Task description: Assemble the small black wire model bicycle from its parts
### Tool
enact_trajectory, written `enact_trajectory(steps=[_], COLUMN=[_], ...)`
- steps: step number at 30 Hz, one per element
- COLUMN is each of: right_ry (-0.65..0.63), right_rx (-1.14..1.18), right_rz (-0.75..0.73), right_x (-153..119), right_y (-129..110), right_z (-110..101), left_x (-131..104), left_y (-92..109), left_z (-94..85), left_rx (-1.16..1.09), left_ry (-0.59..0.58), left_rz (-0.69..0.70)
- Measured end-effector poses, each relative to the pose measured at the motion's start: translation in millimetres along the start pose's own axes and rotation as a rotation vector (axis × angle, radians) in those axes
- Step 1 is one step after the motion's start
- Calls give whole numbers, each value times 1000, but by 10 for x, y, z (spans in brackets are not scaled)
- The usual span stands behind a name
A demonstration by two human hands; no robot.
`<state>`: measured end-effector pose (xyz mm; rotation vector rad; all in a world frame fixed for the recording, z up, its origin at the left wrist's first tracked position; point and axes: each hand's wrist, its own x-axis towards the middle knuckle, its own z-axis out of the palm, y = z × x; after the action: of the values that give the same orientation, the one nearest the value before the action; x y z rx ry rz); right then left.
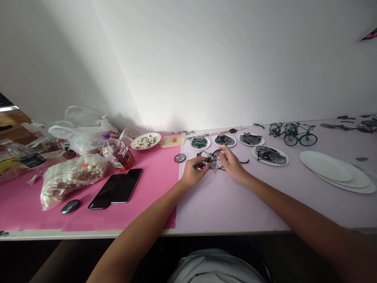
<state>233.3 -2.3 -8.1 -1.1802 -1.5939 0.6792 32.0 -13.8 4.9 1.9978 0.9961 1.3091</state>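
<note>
My left hand [194,171] has its fingers closed round a small black and grey toy bicycle frame [209,159], just above the pale lilac mat. From the right, my right hand [229,163] pinches the upper right part of the same frame with thumb and forefinger. Small grey and black parts [218,169] lie under and between the hands; their shapes are hard to tell. A loose spoked wheel [180,158] lies left of my left hand. Behind the hands stand plates of green parts [199,142], black parts with wheels [224,140] and black bars [250,138].
Another plate of wheels [270,155], assembled green bicycles [300,135] and stacked white plates [335,171] are at right. On the pink mat at left are two phones [118,190], a bottle [118,153], a bag of white pieces [73,175] and a dark oval object [70,206].
</note>
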Motion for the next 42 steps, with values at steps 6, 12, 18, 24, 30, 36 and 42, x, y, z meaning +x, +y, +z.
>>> enact_trajectory(steps=[6,12,18,24,30,36,42], right_ry=[-29,-133,-312,-332,-198,-153,-98], right_rx=[107,250,264,262,248,240,324], right_rz=[84,127,220,174,181,192,222], right_x=[-23,2,20,-35,-64,-49,-39], right_y=[-83,-175,-150,-230,-292,-247,-221], right_z=[2,-92,-149,-138,-92,-73,-52], left_x=[-3,30,64,90,98,90,103], left_y=[57,92,43,11,7,53,86], left_z=[5,-1,-17,-33,-60,-100,-149], left_rx=[-72,-239,-380,-448,-502,-516,-563], left_ry=[23,21,-126,-148,-166,-212,-268], left_rz=[-54,-188,-254,-342,-413,-443,-468])
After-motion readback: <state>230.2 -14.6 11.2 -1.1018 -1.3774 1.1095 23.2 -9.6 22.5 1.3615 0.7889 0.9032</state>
